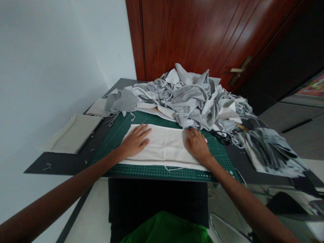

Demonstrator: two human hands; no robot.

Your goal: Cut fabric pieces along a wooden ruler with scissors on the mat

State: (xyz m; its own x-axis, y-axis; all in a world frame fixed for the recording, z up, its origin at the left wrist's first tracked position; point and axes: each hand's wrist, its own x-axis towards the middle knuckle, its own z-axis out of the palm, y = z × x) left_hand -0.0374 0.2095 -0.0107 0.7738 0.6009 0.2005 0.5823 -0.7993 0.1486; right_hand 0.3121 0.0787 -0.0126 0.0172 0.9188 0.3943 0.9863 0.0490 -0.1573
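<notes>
A folded piece of cream cloth (pixel 164 145) lies flat across a green cutting mat (pixel 116 135), with a crease down its middle and a loose thread hanging at its front edge. My left hand (pixel 136 140) rests on the cloth's left part, fingers stretched out and lying flat. On the right part lies my right hand (pixel 197 143), palm down with its fingers extended toward the far edge; nothing shows in its grasp. Just beyond the right hand are black-handled scissors (pixel 224 137), partly covered by fabric scraps.
A heap of grey and white fabric scraps (pixel 192 98) covers the table's back, against a wooden door (pixel 187 37). Folded cream cloth (pixel 74 133) lies at the left edge. A stack of grey cloth pieces (pixel 275 152) stands on the right. Thread bits dot the dark tabletop (pixel 60 165).
</notes>
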